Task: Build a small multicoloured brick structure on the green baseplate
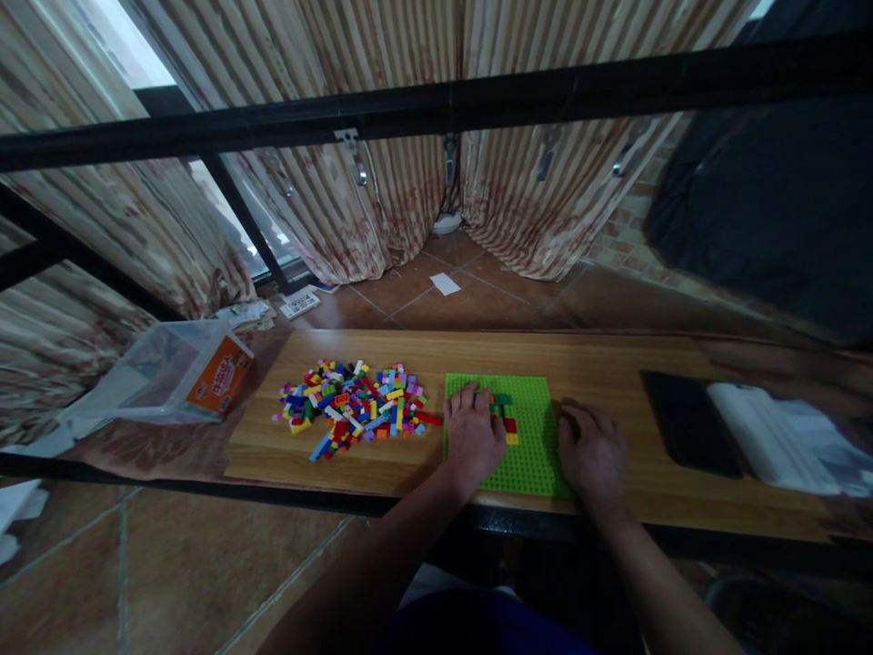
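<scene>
A green studded baseplate (528, 455) lies on the wooden table (600, 364) in front of me. My left hand (473, 437) rests flat on its left part, fingers stretched out, holding nothing. A few bricks in green, red and yellow (506, 417) are fixed on the plate just right of that hand's fingers. My right hand (592, 452) lies palm down at the plate's right edge, fingers loosely spread and empty. A heap of small coloured bricks (356, 407) lies on the table to the left of the plate.
A clear plastic box with an orange label (178, 373) lies tipped at the table's left end. A black flat object (688, 420) and white bags (784, 437) are at the right. A black metal bar (436, 100) crosses above. Striped curtains hang behind.
</scene>
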The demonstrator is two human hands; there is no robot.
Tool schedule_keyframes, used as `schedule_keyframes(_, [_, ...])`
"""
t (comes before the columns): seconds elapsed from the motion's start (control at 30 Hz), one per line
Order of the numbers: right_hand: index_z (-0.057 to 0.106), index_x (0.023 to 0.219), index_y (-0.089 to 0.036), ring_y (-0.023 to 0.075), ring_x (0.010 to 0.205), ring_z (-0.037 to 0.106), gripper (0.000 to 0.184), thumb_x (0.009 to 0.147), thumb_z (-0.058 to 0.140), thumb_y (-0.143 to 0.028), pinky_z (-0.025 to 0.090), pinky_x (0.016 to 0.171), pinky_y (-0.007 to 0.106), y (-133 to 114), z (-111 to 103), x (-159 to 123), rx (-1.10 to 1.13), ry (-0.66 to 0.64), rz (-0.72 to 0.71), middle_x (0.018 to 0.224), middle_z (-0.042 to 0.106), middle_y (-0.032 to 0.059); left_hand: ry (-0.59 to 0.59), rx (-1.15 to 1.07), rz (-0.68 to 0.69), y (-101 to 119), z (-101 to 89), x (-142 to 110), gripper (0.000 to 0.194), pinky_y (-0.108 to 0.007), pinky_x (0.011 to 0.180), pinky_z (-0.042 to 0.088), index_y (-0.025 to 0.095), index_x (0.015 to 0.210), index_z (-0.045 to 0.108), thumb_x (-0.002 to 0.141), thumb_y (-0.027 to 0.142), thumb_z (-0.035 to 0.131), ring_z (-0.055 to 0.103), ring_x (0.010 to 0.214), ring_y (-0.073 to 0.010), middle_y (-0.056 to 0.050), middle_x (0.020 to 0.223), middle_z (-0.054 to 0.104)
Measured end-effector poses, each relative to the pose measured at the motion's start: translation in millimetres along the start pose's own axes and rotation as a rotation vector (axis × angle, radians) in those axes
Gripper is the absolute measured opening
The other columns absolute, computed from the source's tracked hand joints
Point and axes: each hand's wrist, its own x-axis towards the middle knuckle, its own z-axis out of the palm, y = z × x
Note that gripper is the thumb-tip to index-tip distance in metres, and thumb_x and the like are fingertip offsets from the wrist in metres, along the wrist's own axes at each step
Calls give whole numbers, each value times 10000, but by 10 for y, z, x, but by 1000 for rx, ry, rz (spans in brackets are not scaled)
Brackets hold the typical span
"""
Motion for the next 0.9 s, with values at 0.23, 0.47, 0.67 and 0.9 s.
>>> schedule_keyframes(0.23, [686,1017,-164,268,1028,581,288,911,460,-307,430,899,432,10,14,-9,1,6,11,1071,679,136,-18,-61,-14,-25,-1,2,444,-469,1101,327,184,1284,531,845,239,568,452,1255,-271,-96,1350,535])
schedule_keyframes(0.47, [683,1027,-170,267,1019,578,301,915,448,-321,428,890,431,8,-6,2,1,-18,11,1081,676,135,-97,-103,-125,-35,-88,127,536,-436,1108,336,216,1275,572,756,262,699,436,1271,-279,-70,1375,526])
schedule_keyframes(0.67, [685,1017,-163,261,1016,576,298,920,445,-312,424,902,428,26,6,-3,5,-14,-5,1061,675,136,-132,-101,-139,-106,-89,186,679,-439,1130,312,237,1353,518,725,339,756,387,1333,-298,-79,1468,431])
schedule_keyframes(0.9, [687,1027,-163,266,1023,570,312,917,439,-317,425,894,429,37,27,-12,-12,-34,19,1072,672,138,-147,-116,-80,-192,-108,207,712,-425,1125,325,188,1333,532,701,397,785,424,1320,-279,-96,1413,502])
